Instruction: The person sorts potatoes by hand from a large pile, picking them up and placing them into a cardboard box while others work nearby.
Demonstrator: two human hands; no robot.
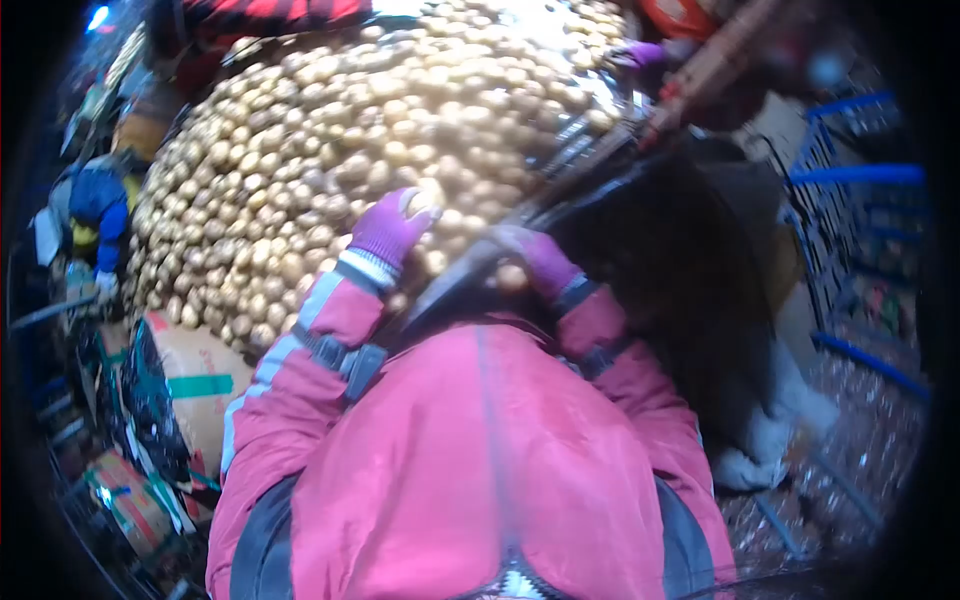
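Fingers [400, 212] of left hand [388, 232] pinch a potato [424, 198] on pile [300, 150]; right hand [545, 262] grip unreadable (blur). Probably the picking step; next needs a clean lift.

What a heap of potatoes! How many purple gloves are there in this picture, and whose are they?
Camera wearer's purple gloves: 2, on the left hand and right hand
Another person's purple glove: 1
Total: 3 purple gloves
The potatoes are too many to count.

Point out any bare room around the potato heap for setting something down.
Only the littered floor between the blue rack and the white bundle looks open. The potatoes are packed solid around the left hand and right hand; boxes crowd the left.
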